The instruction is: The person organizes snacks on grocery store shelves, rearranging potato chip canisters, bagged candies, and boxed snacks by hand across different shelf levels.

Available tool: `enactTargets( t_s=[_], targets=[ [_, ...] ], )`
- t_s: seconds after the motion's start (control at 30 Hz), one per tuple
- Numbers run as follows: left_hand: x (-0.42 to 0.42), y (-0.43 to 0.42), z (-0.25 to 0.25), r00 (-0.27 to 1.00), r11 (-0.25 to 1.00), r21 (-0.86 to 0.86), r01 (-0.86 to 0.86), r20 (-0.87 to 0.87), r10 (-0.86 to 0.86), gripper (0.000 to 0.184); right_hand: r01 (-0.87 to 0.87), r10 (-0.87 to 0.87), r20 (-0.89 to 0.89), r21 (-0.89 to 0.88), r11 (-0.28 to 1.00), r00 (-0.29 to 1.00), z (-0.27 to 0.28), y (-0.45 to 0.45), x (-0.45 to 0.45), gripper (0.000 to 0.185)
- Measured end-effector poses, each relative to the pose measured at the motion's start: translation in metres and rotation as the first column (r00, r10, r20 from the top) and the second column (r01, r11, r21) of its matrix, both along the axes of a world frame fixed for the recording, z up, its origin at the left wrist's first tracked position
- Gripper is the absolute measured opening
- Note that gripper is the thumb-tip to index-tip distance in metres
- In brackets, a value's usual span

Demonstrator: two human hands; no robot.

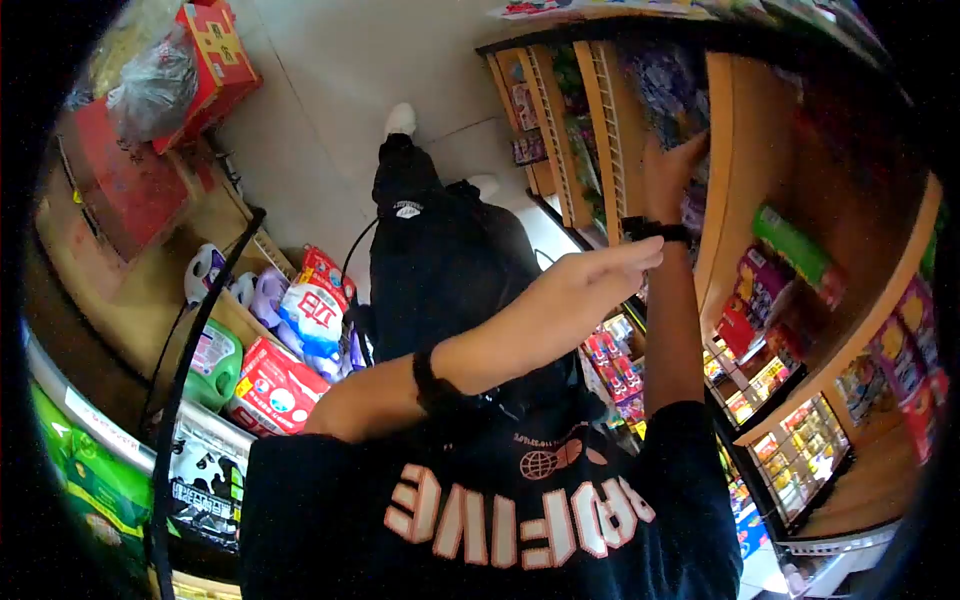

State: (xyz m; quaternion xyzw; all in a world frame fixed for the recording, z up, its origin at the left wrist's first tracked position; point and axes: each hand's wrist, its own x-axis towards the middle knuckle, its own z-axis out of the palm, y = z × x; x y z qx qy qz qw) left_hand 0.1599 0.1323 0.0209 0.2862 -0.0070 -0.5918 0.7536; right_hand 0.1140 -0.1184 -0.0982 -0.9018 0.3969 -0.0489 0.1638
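Observation:
My right hand [672, 172], with a black watch [660, 231] at its wrist, reaches into a shelf at the upper right. Its fingers close against a dark purple plastic packet [668, 85]; the fingertips are partly hidden and dim. Bare and holding nothing visible, my left hand [622, 266] crosses in front of my body with the fingers stretched out. Its fingertips come close to the right wrist, just below the watch. A black band [432, 380] circles the left arm. Further right on the shelf lie a green tube-shaped pack [795, 252] and purple-red packets [750, 295].
Wooden shelf boards [727, 180] rise on the right. To the left stand a red-and-white detergent bag [318, 310], a red box [278, 385], a green bottle [213, 365] and green packs [95, 480]. A red carton [215, 70] sits at upper left, above the tiled floor [320, 70].

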Motion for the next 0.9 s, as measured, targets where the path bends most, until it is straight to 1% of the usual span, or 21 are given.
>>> enactTargets(
  t_s=[0.03, 0.07, 0.1, 0.17, 0.2, 0.23, 0.3, 0.33, 0.37, 0.4, 0.43, 0.47, 0.53, 0.63, 0.67, 0.7, 0.73, 0.77, 0.8, 0.83, 0.9],
  targets=[
    [0.003, 0.001, -0.004, 1.0, 1.0, 0.002, -0.004, -0.016, 0.004, 0.045, 0.008, -0.007, 0.016, -0.055, 0.998, 1.0, -0.002, -0.002, 0.008, 0.092],
    [0.007, 0.003, -0.008, 0.998, 1.0, 0.012, -0.02, -0.059, 0.021, 0.045, -0.024, 0.024, 0.002, -0.057, 0.998, 1.0, -0.008, -0.009, 0.014, 0.098],
    [0.01, 0.005, -0.013, 0.994, 0.999, 0.024, -0.035, -0.102, 0.037, 0.045, -0.03, 0.029, -0.015, -0.051, 0.998, 0.999, -0.013, -0.012, 0.016, 0.098],
    [0.014, 0.008, -0.023, 0.991, 0.999, 0.031, -0.038, -0.128, 0.042, 0.045, 0.286, -0.296, 0.049, 0.142, 0.948, 0.954, -0.016, -0.016, 0.024, 0.101],
    [0.015, 0.009, -0.027, 0.982, 0.997, 0.053, -0.054, -0.178, 0.063, 0.045, 0.353, -0.35, -0.049, 0.06, 0.934, 0.935, -0.015, -0.018, 0.029, 0.102],
    [0.016, 0.008, -0.031, 0.97, 0.995, 0.077, -0.066, -0.227, 0.081, 0.045, 0.35, -0.347, -0.055, 0.055, 0.935, 0.936, -0.016, -0.018, 0.03, 0.102],
    [0.025, 0.013, -0.031, 0.968, 0.995, 0.085, -0.058, -0.24, 0.077, 0.045, 0.378, -0.382, 0.038, 0.079, 0.922, 0.923, -0.013, -0.01, 0.027, 0.099],
    [0.028, 0.015, -0.03, 0.968, 0.994, 0.094, -0.047, -0.243, 0.069, 0.045, 0.386, -0.389, 0.035, 0.074, 0.92, 0.921, -0.02, -0.017, 0.017, 0.099],
    [0.031, 0.014, -0.03, 0.969, 0.995, 0.09, -0.04, -0.239, 0.06, 0.045, 0.235, -0.233, 0.043, -0.054, 0.971, 0.972, -0.036, -0.031, 0.001, 0.096],
    [0.033, 0.013, -0.03, 0.969, 0.995, 0.098, -0.03, -0.242, 0.053, 0.045, 0.075, -0.07, 0.034, -0.183, 0.98, 0.997, -0.041, -0.036, -0.001, 0.092],
    [0.035, 0.012, -0.029, 0.968, 0.994, 0.106, -0.02, -0.248, 0.046, 0.046, 0.082, -0.076, 0.042, -0.189, 0.979, 0.996, -0.043, -0.041, -0.004, 0.092],
    [0.036, 0.01, -0.029, 0.969, 0.995, 0.1, -0.011, -0.246, 0.035, 0.046, 0.149, -0.143, 0.107, -0.051, 0.987, 0.984, -0.041, -0.038, -0.004, 0.09],
    [0.043, 0.011, -0.029, 0.967, 0.992, 0.122, 0.021, -0.256, 0.012, 0.047, 0.247, -0.297, 0.221, 0.227, 0.942, 0.929, -0.036, -0.029, -0.002, 0.085],
    [0.046, 0.014, -0.033, 0.972, 0.985, 0.149, 0.086, -0.228, -0.051, 0.048, 0.25, -0.537, 0.336, 0.618, 0.746, 0.773, -0.027, -0.025, 0.007, 0.078],
    [0.05, 0.014, -0.029, 0.969, 0.98, 0.175, 0.091, -0.241, -0.047, 0.047, 0.218, -0.504, 0.356, 0.603, 0.767, 0.787, -0.033, -0.03, 0.001, 0.067],
    [0.054, 0.016, -0.028, 0.973, 0.982, 0.159, 0.104, -0.221, -0.067, 0.047, 0.219, -0.509, 0.38, 0.594, 0.774, 0.772, -0.03, -0.027, 0.0, 0.067],
    [0.058, 0.017, -0.027, 0.978, 0.979, 0.177, 0.097, -0.2, -0.06, 0.047, 0.284, -0.339, 0.22, 0.248, 0.926, 0.915, -0.028, -0.021, 0.0, 0.06],
    [0.062, 0.019, -0.027, 0.983, 0.977, 0.194, 0.087, -0.174, -0.053, 0.046, 0.229, -0.234, -0.019, -0.127, 0.965, 0.972, -0.025, -0.014, 0.002, 0.055],
    [0.066, 0.019, -0.026, 0.986, 0.972, 0.217, 0.086, -0.156, -0.052, 0.046, 0.162, -0.157, 0.049, -0.123, 0.979, 0.986, -0.019, -0.006, 0.0, 0.047],
    [0.071, 0.02, -0.026, 0.989, 0.974, 0.203, 0.097, -0.128, -0.072, 0.046, 0.184, -0.174, 0.079, -0.135, 0.974, 0.982, -0.015, 0.004, -0.002, 0.047],
    [0.081, 0.021, -0.026, 0.994, 0.977, 0.2, 0.071, -0.091, -0.054, 0.047, 0.128, -0.113, 0.083, -0.212, 0.969, 0.99, -0.003, 0.03, -0.003, 0.042]
  ],
)
